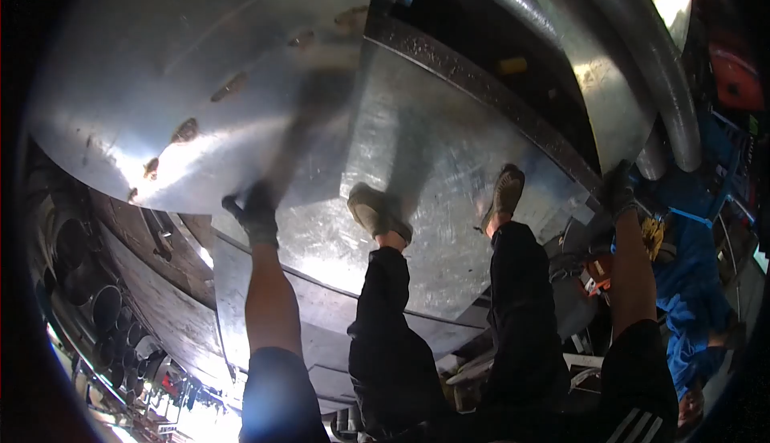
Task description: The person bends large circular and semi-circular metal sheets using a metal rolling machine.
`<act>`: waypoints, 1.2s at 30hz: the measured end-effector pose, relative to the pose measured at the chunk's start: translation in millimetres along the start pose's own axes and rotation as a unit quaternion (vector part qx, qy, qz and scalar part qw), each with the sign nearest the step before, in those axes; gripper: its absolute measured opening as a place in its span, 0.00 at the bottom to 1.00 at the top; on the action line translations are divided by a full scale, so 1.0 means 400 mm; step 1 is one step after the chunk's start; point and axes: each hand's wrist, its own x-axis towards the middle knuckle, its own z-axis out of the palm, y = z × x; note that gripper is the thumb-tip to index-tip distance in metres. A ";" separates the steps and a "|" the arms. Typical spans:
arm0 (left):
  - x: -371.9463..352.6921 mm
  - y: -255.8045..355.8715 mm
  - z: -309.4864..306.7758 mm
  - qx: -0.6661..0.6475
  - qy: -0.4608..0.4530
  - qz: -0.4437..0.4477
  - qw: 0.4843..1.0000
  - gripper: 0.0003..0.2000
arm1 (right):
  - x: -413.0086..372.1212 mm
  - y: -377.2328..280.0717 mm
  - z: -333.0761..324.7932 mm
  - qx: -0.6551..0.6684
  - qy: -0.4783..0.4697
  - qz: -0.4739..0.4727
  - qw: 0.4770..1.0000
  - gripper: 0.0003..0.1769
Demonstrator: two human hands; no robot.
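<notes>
My left hand (pixel 258 209), in a dark glove, grips the near edge of a large shiny metal sheet (pixel 265 66). A row of brown-edged holes or marks runs across this sheet. My right hand (pixel 619 190), also in a dark glove, is at the far end of a dark curved beam (pixel 489 94), beside the lower edge of another bright sheet (pixel 597 82). Its fingers are lost in shadow. Between my hands, my two brown shoes (pixel 377 212) stand on a scuffed metal plate (pixel 433 154).
Thick silvery pipes (pixel 634 26) curve across the upper right. A yellow object (pixel 512 66) lies in the dark gap. On the right is a person in blue (pixel 690 282), with a yellow glove (pixel 654 238) nearby. Round pipe ends (pixel 106 306) are stacked at left.
</notes>
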 end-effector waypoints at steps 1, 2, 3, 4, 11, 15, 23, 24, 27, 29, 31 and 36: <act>-0.027 -0.022 0.009 -0.013 0.017 0.036 0.999 0.49 | 0.005 0.004 0.001 0.020 -0.008 0.008 1.000 0.33; -0.064 -0.045 0.023 0.023 0.001 0.063 0.998 0.49 | 0.013 0.009 0.000 0.043 -0.016 0.018 0.999 0.33; -0.074 -0.044 -0.006 0.021 0.005 0.067 0.997 0.50 | 0.015 0.012 0.000 0.069 -0.025 0.027 0.997 0.33; -0.073 -0.052 -0.041 0.019 0.009 0.072 0.997 0.51 | 0.017 0.013 -0.002 0.101 -0.033 0.038 0.994 0.33; -0.279 -0.090 0.030 0.047 0.055 0.027 0.997 0.51 | -0.078 -0.191 -0.004 0.473 -0.100 0.134 0.865 0.35; -0.300 -0.086 0.001 0.069 0.012 0.023 0.997 0.39 | -0.177 -0.555 -0.143 0.591 -0.194 0.002 0.783 0.36; -0.327 -0.104 -0.013 0.097 0.014 0.022 0.995 0.49 | 0.121 -0.986 -0.543 0.819 -0.059 -0.156 0.550 0.34; -0.324 -0.105 -0.018 0.120 0.012 0.034 0.992 0.49 | 0.132 -1.018 -0.595 0.813 -0.041 -0.175 0.555 0.31; -0.291 -0.090 -0.031 0.155 -0.014 0.034 0.987 0.48 | 0.094 -0.979 -0.797 0.673 0.046 -0.250 0.694 0.29; -0.279 -0.094 -0.055 0.161 -0.034 0.023 0.986 0.48 | 0.082 -0.967 -0.848 0.736 0.018 -0.220 0.639 0.37; -0.280 -0.085 -0.088 0.153 -0.026 0.054 0.986 0.45 | 0.070 -0.928 -0.896 0.810 -0.056 -0.189 0.552 0.45; -0.414 -0.108 0.061 0.290 0.124 0.181 0.932 0.40 | 0.244 -1.122 -0.932 0.923 -0.240 -0.093 0.285 0.49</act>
